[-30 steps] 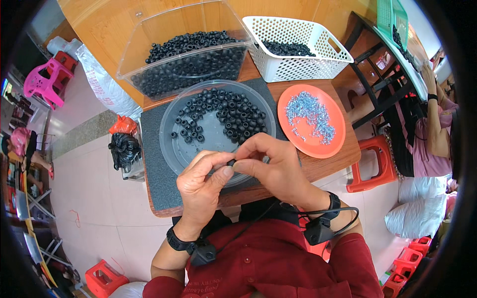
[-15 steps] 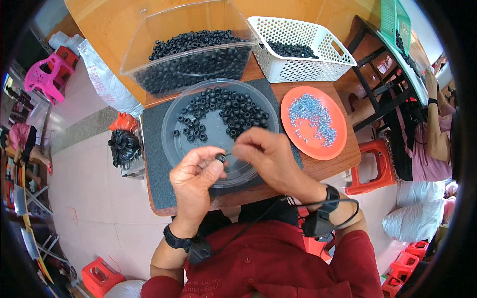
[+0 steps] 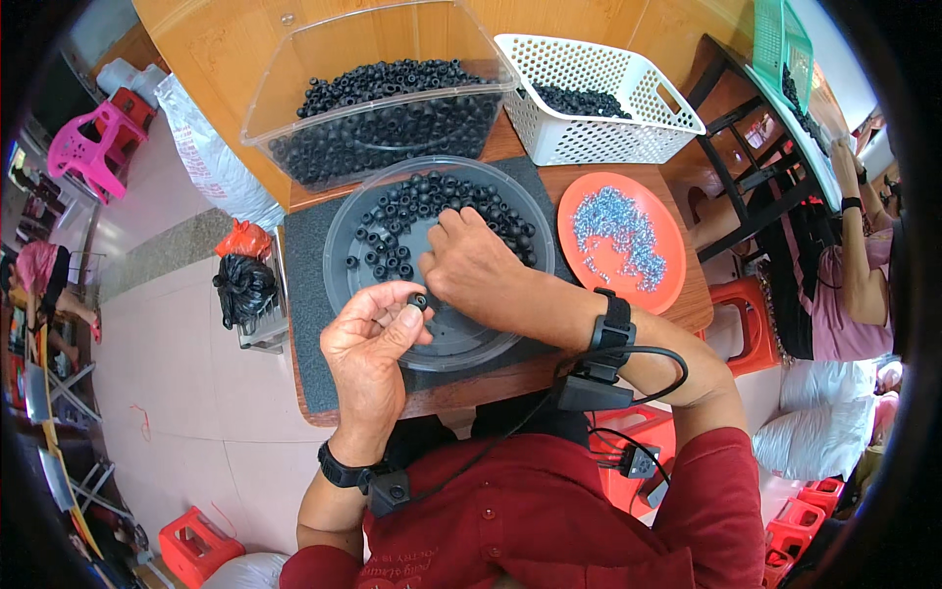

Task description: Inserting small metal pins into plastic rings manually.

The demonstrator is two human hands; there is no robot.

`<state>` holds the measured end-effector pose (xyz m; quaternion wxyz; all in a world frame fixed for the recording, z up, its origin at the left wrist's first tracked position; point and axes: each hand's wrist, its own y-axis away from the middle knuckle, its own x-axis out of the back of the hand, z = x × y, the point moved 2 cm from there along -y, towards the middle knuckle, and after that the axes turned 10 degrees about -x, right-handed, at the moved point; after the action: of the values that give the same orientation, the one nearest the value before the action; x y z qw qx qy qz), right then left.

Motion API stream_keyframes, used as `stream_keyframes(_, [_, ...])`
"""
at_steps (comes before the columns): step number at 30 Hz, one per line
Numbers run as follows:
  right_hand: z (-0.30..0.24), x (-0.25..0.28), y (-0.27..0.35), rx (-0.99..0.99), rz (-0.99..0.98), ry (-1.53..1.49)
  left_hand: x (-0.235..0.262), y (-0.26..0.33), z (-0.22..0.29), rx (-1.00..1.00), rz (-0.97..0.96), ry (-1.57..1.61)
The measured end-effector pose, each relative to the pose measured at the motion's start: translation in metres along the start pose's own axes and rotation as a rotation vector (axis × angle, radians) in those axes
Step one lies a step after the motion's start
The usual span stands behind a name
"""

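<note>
Black bead (image 3: 419, 301) held near frame's centre

The left hand (image 3: 373, 339) clamps it between thumb and fingers; the right hand (image 3: 478, 267) hangs over the round tub (image 3: 471, 339), fingers curled, whether gripping anything I cannot tell

The right grip (image 3: 476, 263) hides its fingertips; whether they touch black beads (image 3: 404, 269) cannot be told. To its right, silvery bits (image 3: 626, 231) are too small to identify; farther right, the top edge crops a green basket (image 3: 785, 44).
</note>
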<state>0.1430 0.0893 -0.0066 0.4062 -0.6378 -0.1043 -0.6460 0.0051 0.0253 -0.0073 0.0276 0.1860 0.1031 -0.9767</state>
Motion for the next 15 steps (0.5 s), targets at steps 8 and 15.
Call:
stream_keyframes(8, [-0.001,0.001,0.013,-0.145,-0.032,-0.256,0.001,0.001,-0.001,0.009,-0.007,0.034])
stream_keyframes(15, [0.0,0.009,0.02,-0.293,0.146,-0.53,-0.001,0.001,0.001,0.006,0.032,0.035])
